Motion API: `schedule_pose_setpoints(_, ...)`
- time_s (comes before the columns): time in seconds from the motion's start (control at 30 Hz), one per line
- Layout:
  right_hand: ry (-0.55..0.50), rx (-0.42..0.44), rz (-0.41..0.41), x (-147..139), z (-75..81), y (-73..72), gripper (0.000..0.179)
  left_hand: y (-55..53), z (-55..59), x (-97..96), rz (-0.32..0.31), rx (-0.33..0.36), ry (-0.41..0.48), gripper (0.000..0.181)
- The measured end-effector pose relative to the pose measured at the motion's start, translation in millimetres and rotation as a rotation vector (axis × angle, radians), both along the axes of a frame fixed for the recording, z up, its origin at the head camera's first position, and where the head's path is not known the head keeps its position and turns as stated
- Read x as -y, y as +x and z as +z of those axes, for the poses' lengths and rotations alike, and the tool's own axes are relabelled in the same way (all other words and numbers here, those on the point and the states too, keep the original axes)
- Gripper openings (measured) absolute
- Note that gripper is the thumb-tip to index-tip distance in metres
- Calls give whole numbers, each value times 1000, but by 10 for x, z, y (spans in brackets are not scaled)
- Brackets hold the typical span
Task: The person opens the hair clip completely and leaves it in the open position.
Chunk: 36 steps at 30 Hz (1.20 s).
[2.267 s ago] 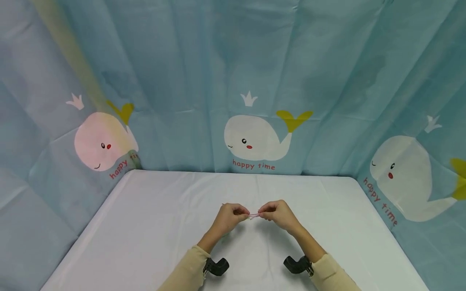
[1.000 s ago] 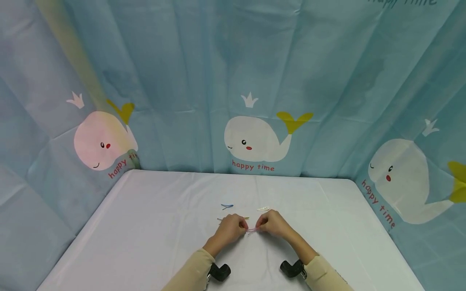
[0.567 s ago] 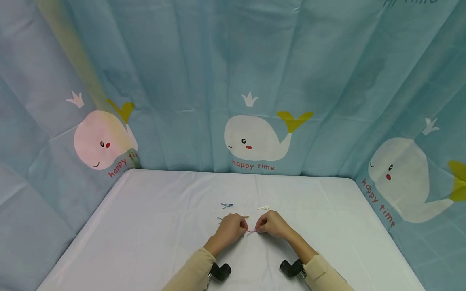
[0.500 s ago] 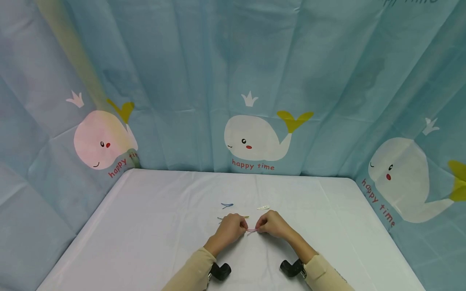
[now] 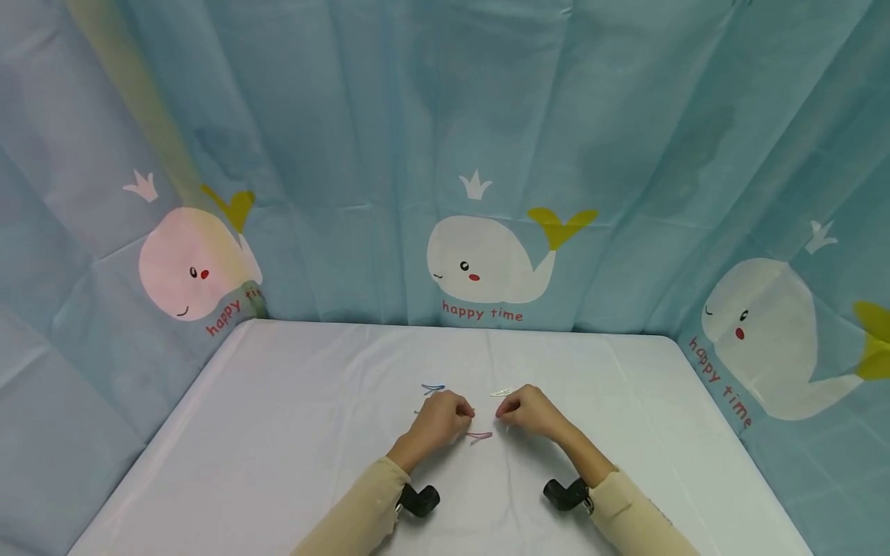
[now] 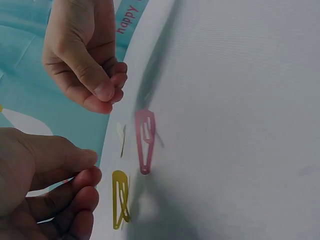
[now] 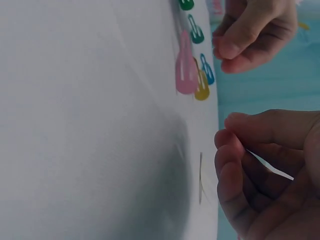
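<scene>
A pink snap hair clip [image 5: 480,436] lies sprung apart on the white cloth, just below and between the two hands. Nothing is between the fingertips of the left hand [image 5: 440,421], which hovers over the cloth with fingers loosely bent. The right hand [image 5: 531,411] is likewise raised and holds nothing, its thumb near its index finger. A yellow snap clip [image 6: 120,200] lies by the pink one, mostly hidden by the left hand in the head view. Behind the hands are a blue clip [image 5: 433,388] and a whitish clip [image 5: 501,393], the latter close to the right fingers.
In the right wrist view, green clips [image 7: 196,31] lie beyond the pink one, and a thin pale clip [image 7: 201,177] shows edge-on near the right hand. The white-covered table [image 5: 313,432] meets a blue whale-print curtain [image 5: 361,255] behind and at the sides.
Both hands have let go of the pink hair clip, which now rests on the cloth. They have lifted away, moving farther back, and the right hand has shifted slightly right.
</scene>
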State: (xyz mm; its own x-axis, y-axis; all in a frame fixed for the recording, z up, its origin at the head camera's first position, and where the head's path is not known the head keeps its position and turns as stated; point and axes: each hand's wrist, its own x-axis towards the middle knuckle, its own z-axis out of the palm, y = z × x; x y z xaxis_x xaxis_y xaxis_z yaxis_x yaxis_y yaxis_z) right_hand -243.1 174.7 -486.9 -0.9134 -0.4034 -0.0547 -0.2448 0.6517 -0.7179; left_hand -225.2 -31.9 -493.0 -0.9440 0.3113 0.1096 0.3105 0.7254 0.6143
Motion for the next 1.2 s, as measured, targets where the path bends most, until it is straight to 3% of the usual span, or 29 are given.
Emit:
schedule_pose_setpoints(0.27,1,-20,-89,-53,35,-129,7,-188,31,-109,16,94,46,5)
schedule_pose_setpoints(0.5,6,-9,-187,-87,38,-230,7,-367,9,-249,85,160,82,5)
schedule_pose_setpoints(0.73,28,1,-289,-134,-11,-345,7,-515,-2,-389,110,163,47,4)
schedule_pose_setpoints(0.9,60,6,-334,-139,-81,-427,7,-563,-21,-482,113,176,-28,4)
schedule_pose_setpoints(1.2,93,13,-350,-85,-134,-496,6,-575,-73,-553,113,83,-105,6)
